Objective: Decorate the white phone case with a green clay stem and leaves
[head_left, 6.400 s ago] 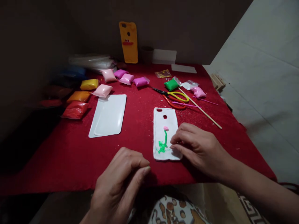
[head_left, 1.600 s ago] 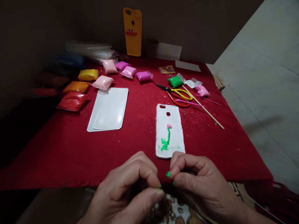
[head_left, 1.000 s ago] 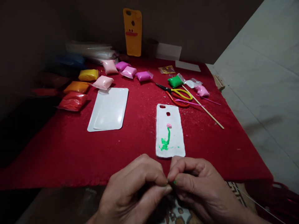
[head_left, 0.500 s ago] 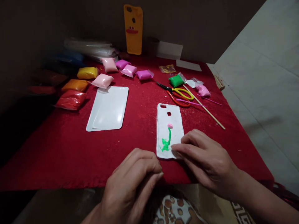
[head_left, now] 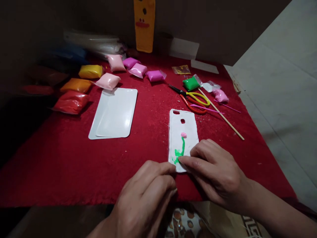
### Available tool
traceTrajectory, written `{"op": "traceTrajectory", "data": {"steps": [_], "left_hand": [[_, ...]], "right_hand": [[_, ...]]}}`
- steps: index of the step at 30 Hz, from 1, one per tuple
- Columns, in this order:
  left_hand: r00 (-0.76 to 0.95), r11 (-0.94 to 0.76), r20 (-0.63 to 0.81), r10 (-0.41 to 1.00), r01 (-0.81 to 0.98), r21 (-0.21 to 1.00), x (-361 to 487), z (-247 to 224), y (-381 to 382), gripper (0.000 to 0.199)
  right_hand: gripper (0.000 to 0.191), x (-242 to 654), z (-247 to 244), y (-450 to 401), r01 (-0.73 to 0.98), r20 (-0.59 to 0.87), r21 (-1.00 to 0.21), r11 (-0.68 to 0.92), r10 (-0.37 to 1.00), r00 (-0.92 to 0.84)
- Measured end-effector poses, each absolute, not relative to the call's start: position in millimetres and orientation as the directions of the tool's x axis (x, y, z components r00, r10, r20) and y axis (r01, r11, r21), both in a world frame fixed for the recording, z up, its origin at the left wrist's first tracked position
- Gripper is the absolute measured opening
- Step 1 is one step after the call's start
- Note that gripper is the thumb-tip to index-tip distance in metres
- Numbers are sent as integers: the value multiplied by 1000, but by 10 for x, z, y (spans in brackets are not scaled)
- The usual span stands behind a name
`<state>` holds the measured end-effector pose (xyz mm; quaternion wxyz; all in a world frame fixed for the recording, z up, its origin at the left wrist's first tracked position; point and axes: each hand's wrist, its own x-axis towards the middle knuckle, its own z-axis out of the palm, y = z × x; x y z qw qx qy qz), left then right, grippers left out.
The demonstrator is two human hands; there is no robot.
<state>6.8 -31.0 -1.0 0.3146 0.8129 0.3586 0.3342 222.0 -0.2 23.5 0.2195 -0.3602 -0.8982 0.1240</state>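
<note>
A white phone case (head_left: 189,127) lies on the red cloth, with a pink blob (head_left: 183,135) and a green stem and leaf shape (head_left: 183,147) on its face. My right hand (head_left: 215,167) rests over the case's lower right part, its index fingertip on the green shape; the fingers are bent together and what they may hold is hidden. At the case's lower left corner is my left hand (head_left: 148,191), its index fingertip touching the edge and the other fingers curled in. Nothing shows in the left hand.
Scissors (head_left: 195,99), a wooden stick (head_left: 223,115) and a green clay packet (head_left: 190,84) lie beyond the case. White boards (head_left: 115,114) are at left, near a red packet (head_left: 71,102) and several others. A yellow case (head_left: 144,33) stands at the back.
My left hand has moved up to the case's lower edge, and its index finger has reached out. My right fingertip has shifted left onto the green shape. The view has tilted slightly down.
</note>
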Motion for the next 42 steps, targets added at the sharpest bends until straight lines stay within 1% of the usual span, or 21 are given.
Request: {"op": "traceTrajectory", "data": {"steps": [5, 11, 16, 19, 22, 27, 32, 34, 36, 42], "left_hand": [[535, -591, 352, 768, 379, 712, 73, -43, -295, 17], [530, -605, 377, 760, 365, 707, 92, -42, -280, 19], [536, -607, 374, 756, 362, 707, 70, -37, -288, 18], [538, -589, 353, 766, 366, 720, 57, -47, -305, 17], [538, -556, 309, 784, 387, 736, 41, -36, -325, 18], [476, -506, 292, 830, 420, 753, -5, -12, -331, 19], [411, -482, 308, 858, 439, 758, -28, -33, -320, 20], [410, -478, 304, 860, 439, 761, -22, -35, -322, 22], [407, -471, 297, 864, 441, 764, -17, -30, -330, 22], [418, -479, 300, 857, 434, 763, -26, -20, -347, 22]], "right_hand": [[19, 2211, 232, -19, 579, 331, -396, 713, 699, -634], [20, 2222, 232, -44, 575, 326, -414, 706, 705, -630], [19, 2237, 252, -51, 571, 304, -417, 707, 701, -645], [18, 2241, 285, -55, 571, 281, -447, 688, 714, -641], [17, 2235, 332, -50, 562, 290, -511, 650, 747, -599], [16, 2220, 391, -30, 551, 296, -607, 573, 806, -512], [7, 2229, 397, 16, 602, 280, -631, 489, 867, -412], [14, 2232, 390, 39, 611, 284, -650, 452, 890, -356], [17, 2227, 382, 58, 613, 294, -658, 438, 899, -326], [15, 2212, 396, 51, 604, 321, -660, 446, 895, -309]]}}
